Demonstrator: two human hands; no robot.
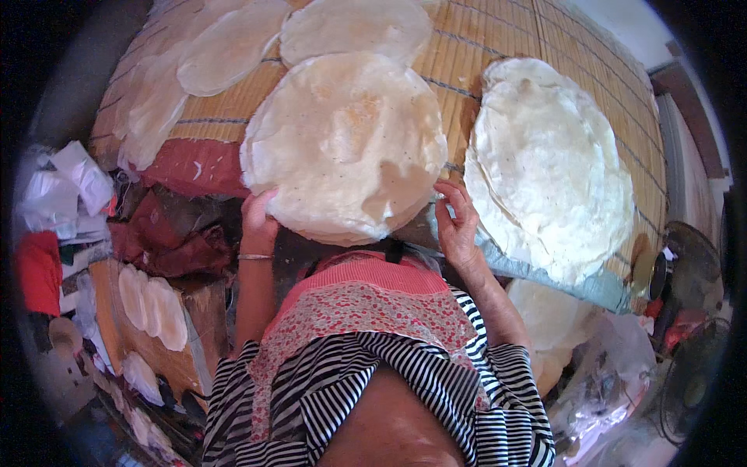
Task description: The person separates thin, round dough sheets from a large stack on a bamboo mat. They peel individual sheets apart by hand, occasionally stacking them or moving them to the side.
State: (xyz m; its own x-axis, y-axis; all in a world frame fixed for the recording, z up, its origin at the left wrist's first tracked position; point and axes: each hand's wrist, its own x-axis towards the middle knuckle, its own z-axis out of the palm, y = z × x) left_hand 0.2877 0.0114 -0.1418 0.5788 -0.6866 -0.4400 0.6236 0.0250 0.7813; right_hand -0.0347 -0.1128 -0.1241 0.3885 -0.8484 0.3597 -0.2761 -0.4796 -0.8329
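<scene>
A stack of large round, thin flatbreads (344,134) lies before me, its near edge overhanging the front of the slatted mat. My left hand (259,219) grips the stack's near left edge, thumb at the rim and the other fingers hidden beneath. At the near right edge is my right hand (458,222), fingers curled, fingertips close to the rim. Whether they pinch the bread is not clear. The hand's shadow falls on the top sheet, which has faint browned patches. To the right lies a second pile of paler, wrinkled flatbreads (548,169).
The bamboo-slat mat (455,58) covers the surface. Behind the stack lies another round flatbread (356,26); more thin sheets (233,49) spread at far left. A lower wooden board (105,303) at left carries oval pieces (154,306). A fan (694,385) stands at lower right.
</scene>
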